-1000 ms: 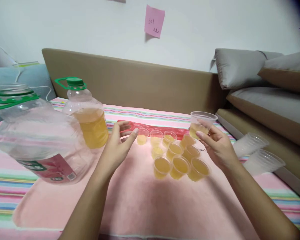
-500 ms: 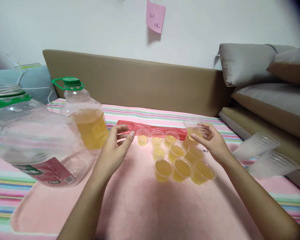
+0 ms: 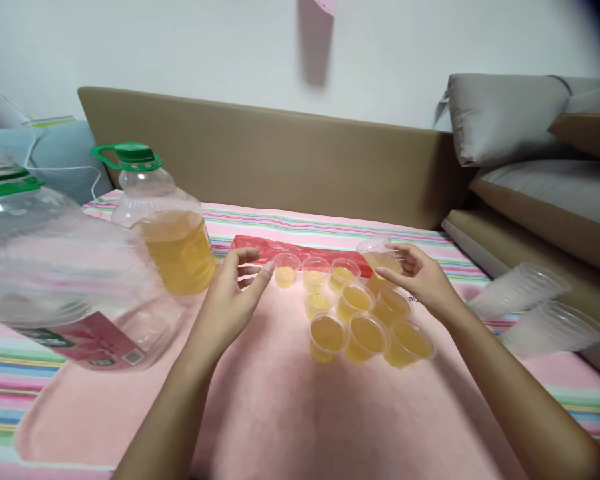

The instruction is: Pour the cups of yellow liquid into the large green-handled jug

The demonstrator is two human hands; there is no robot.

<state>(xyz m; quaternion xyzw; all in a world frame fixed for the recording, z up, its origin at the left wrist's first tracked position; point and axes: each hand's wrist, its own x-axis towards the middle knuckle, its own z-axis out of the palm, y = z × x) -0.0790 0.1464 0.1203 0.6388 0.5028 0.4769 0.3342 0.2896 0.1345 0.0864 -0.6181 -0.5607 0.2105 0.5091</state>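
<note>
The right hand (image 3: 425, 280) has brought its clear cup (image 3: 379, 255) down and leftward (a second ago it was held high), now low beside the cluster of filled cups (image 3: 360, 313).

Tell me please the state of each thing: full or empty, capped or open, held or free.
held cup: partly filled, yellow liquid.
right hand: shut on held cup.
left hand: open, holds nothing.
cups on the mat: standing, filled yellow.
capped bottle: upright, about half full.
big clear bottle: looks empty.
spare cup stacks: empty, lying on their sides.
</note>
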